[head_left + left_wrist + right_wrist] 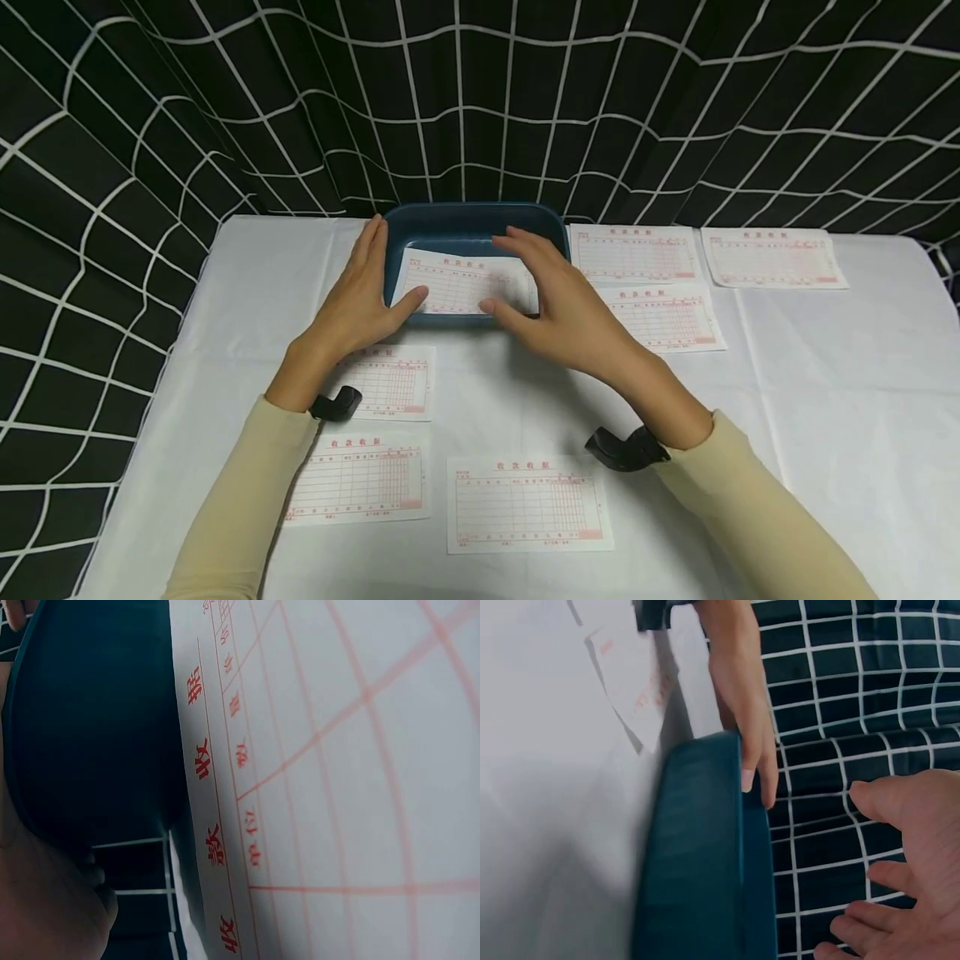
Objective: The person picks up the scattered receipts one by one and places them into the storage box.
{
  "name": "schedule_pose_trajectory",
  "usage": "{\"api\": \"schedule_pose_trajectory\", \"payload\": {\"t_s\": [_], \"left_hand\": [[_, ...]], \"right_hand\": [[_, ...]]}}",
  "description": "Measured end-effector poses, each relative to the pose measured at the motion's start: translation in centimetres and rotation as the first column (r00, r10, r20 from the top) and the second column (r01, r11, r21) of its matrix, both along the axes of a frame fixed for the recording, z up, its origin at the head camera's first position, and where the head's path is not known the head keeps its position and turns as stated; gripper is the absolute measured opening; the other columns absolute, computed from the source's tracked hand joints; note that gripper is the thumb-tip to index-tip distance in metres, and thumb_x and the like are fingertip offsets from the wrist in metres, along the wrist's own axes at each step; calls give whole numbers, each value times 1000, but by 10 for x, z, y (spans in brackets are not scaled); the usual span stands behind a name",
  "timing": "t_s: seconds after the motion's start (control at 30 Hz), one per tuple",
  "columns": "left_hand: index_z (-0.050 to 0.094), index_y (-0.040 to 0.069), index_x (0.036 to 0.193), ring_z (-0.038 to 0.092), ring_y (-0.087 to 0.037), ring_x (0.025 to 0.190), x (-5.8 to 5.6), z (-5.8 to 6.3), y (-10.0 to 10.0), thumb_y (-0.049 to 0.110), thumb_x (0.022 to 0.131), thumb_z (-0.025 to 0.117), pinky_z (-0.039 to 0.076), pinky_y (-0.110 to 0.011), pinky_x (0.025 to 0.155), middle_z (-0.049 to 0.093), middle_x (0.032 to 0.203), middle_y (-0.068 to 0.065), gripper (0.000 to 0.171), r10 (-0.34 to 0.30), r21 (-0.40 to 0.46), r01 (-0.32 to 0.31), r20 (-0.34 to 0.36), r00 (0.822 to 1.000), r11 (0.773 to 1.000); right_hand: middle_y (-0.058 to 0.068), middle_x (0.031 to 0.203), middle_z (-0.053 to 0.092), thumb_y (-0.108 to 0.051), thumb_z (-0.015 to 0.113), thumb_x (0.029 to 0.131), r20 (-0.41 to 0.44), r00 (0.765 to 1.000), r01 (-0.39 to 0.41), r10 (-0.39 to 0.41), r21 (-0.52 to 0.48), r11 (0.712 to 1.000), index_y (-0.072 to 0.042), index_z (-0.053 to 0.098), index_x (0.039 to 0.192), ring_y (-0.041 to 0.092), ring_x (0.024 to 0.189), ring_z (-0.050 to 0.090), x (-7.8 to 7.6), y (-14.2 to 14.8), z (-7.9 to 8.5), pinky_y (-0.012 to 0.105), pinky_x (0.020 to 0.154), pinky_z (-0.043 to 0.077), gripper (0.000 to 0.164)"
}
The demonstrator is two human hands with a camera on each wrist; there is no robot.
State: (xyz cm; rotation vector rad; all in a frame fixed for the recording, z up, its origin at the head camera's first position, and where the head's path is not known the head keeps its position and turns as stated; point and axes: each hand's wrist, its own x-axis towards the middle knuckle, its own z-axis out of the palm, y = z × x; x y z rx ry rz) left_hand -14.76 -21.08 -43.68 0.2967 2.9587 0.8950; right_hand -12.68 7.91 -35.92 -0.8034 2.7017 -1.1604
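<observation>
Flanking one tray (465,221), two hands (360,292)

Red on white, deep teal, black-and-white grid, seen from my end.
I make out a dark teal tray (468,215); the slip inside (450,286) is white, ruled and lettered in red. The loose slips (525,510) repeat that red ruled pattern, with a pinkish block near a corner. My view also gives me a plain white tablecloth (840,400), plain cream sleeves (243,492), black wrist mounts (626,451) and a black backdrop (483,90) crossed by white lines.
</observation>
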Motion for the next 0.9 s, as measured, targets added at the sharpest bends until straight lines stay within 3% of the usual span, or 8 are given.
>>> {"api": "schedule_pose_trajectory", "payload": {"t_s": [0.17, 0.37, 0.5, 0.6, 0.77, 0.9], "left_hand": [[0, 6, 171, 4, -33, 169, 0, 0, -1, 52, 98, 65, 16, -57, 135, -4, 181, -12, 107, 0, 3, 0, 1, 1000, 1000], [-1, 8, 171, 5, -32, 169, 0, 0, -1, 52, 99, 64, 18, -58, 134, -5, 181, -10, 107, 0, 18, 0, 15, 1000, 1000], [-2, 8, 171, 4, -32, 169, 1, 1, 0, 52, 99, 64, 19, -58, 134, -6, 181, -11, 107, -6, 22, 6, 18, 1000, 1000], [-2, 8, 171, 4, -32, 169, 1, 2, 0, 52, 99, 64, 19, -58, 134, -5, 181, -12, 107, -4, 12, 4, 16, 1000, 1000], [0, 6, 171, 4, -33, 169, 0, 2, -1, 51, 99, 64, 18, -58, 134, -5, 181, -12, 107, 1, 2, -1, 11, 1000, 1000], [1, 6, 171, 5, -33, 169, 0, 1, 1, 50, 98, 65, 19, -58, 134, -4, 181, -12, 106, 1, 9, -1, 13, 1000, 1000]], "right_hand": [[10, 168, 41, -28, 76, 99, -21, 1000, 18, -19, -29, 999, -14, 47, 158, 31, 149, 50, 23, 13, -10, 52, 113, 46, 67], [9, 163, 48, -22, 78, 97, -38, 996, 74, -76, -45, 996, -14, 52, 154, 30, 153, 47, 59, 34, -27, 56, 122, 40, 63], [9, 160, 50, -18, 80, 95, -55, 993, 105, -107, -31, 994, -15, 53, 153, 30, 151, 49, 80, 47, -40, 54, 120, 42, 64], [8, 159, 52, -19, 82, 93, -70, 990, 124, -124, 0, 992, -16, 55, 152, 28, 148, 52, 95, 54, -48, 42, 121, 41, 64], [6, 156, 54, -19, 84, 91, -75, 986, 150, -148, 25, 988, -16, 57, 150, 26, 144, 55, 121, 62, -59, 9, 120, 29, 64], [5, 154, 56, -17, 85, 90, -78, 983, 167, -165, 18, 986, -15, 59, 148, 26, 140, 57, 143, 66, -71, 0, 116, 23, 63]]}}
